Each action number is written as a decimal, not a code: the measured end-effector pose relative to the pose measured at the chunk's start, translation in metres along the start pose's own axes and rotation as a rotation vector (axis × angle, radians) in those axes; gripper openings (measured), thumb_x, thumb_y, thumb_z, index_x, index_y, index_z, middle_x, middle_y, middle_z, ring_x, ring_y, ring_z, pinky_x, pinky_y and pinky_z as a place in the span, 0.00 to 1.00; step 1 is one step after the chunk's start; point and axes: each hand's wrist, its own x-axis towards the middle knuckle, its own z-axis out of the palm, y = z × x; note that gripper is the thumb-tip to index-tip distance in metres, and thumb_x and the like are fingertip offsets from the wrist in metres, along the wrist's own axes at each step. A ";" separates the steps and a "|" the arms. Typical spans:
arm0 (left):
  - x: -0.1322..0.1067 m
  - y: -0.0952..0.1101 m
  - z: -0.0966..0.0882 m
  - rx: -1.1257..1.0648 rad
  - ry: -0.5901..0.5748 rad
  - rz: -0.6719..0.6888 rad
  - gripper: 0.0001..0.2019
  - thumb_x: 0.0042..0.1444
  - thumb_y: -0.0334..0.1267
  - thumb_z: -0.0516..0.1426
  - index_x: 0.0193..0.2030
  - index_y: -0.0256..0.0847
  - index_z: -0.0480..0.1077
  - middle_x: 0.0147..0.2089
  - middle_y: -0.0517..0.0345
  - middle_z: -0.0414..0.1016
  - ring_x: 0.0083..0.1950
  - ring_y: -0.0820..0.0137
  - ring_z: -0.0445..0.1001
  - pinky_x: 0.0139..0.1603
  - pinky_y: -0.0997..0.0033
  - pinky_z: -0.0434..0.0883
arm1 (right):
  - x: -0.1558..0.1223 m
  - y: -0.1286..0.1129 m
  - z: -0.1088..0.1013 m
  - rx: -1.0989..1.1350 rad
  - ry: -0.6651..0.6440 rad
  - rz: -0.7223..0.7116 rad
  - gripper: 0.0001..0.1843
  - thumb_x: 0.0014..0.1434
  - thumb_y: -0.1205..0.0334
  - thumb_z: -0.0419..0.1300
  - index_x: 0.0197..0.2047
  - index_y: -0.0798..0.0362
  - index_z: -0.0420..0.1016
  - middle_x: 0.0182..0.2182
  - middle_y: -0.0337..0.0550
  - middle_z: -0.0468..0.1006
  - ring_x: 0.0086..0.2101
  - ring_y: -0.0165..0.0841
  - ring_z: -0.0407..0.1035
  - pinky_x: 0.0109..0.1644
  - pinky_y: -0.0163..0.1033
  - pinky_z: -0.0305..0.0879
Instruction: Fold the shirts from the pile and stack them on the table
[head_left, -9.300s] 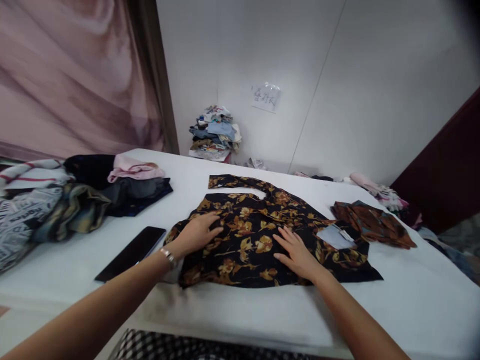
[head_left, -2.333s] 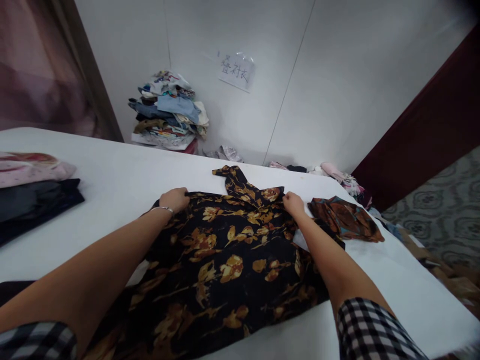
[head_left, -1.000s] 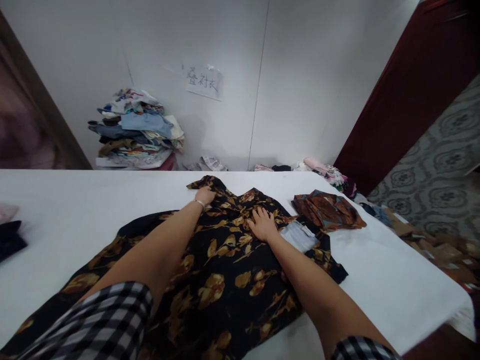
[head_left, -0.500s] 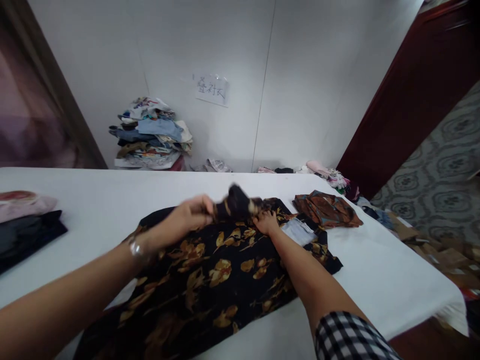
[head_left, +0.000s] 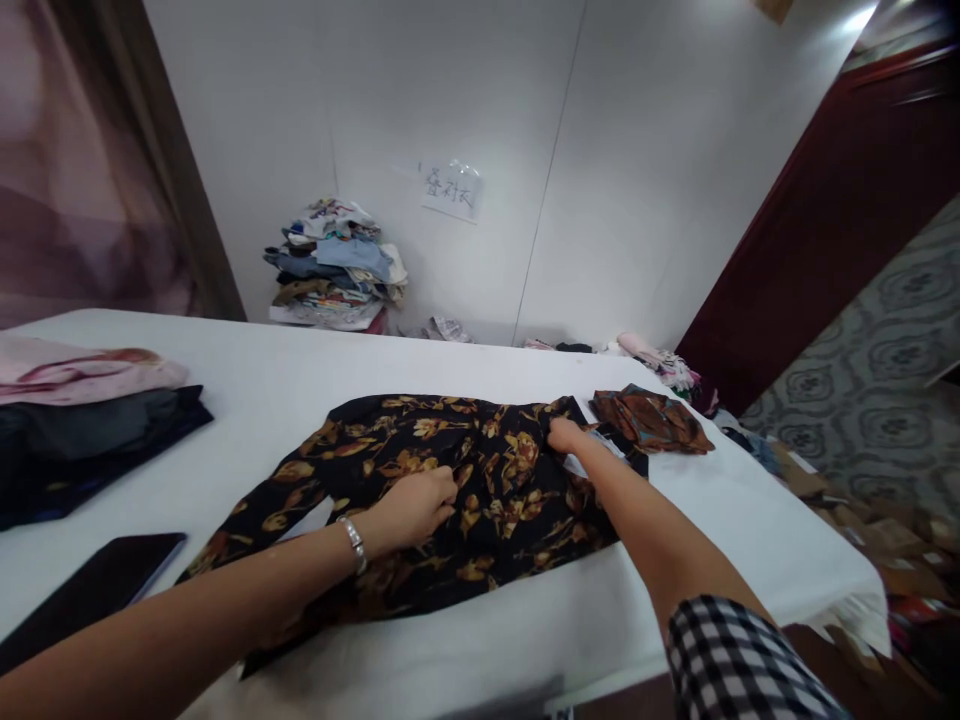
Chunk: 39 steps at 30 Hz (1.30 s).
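Two bare hands are at work on a dark floral shirt (head_left: 517,475) from where I stand, taking the head view with the shirt as the middle of the dial and 12 o'clock towards the wall. It lies across the white table (head_left: 750,520), rumpled through its centre, one long strip of it trailing out between 8 and 9 o'clock.

The left hand (head_left: 420,505), a silver bracelet (head_left: 352,545) at its wrist, sits near the middle of the shirt with its fingers drawn together and curled down. Whether they pinch the cloth I cannot tell. The right hand (head_left: 568,437) is at the 2 o'clock part of the shirt, bunched almost to a fist against the fabric; its fingertips are hidden, so its hold is unclear too. A black-and-white checked sleeve (head_left: 742,650) covers that arm above the elbow.

Between 2 and 3 o'clock, just beside the shirt, rests a folded brown garment (head_left: 652,420). Towards 9 o'clock, well apart, is a pile of pink and dark clothes (head_left: 90,420), and nearer 8 a flat black device (head_left: 101,580). At 11, by the wall, rises a tall clothes stack (head_left: 334,265); at 12 hangs a handwritten sign (head_left: 452,192).
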 end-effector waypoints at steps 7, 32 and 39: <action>0.040 0.038 -0.016 -0.575 0.288 -0.096 0.08 0.54 0.45 0.54 0.31 0.44 0.66 0.28 0.59 0.69 0.30 0.68 0.70 0.33 0.66 0.68 | -0.104 -0.007 -0.002 0.587 -0.122 -0.145 0.32 0.65 0.52 0.50 0.70 0.49 0.52 0.55 0.47 0.74 0.49 0.38 0.72 0.49 0.42 0.71; 0.069 -0.149 -0.056 0.399 0.236 -0.389 0.27 0.51 0.27 0.52 0.60 0.38 0.67 0.60 0.40 0.70 0.64 0.53 0.63 0.62 0.49 0.58 | -0.032 -0.011 -0.118 1.536 0.386 -0.298 0.10 0.47 0.66 0.67 0.35 0.51 0.75 0.35 0.38 0.82 0.39 0.35 0.76 0.44 0.42 0.74; 0.073 -0.159 -0.069 0.525 0.138 -0.426 0.18 0.52 0.30 0.51 0.47 0.38 0.74 0.51 0.42 0.76 0.53 0.56 0.73 0.56 0.55 0.60 | 0.012 -0.005 -0.139 1.535 0.465 -0.268 0.09 0.48 0.72 0.62 0.34 0.52 0.73 0.34 0.38 0.81 0.36 0.32 0.76 0.39 0.39 0.74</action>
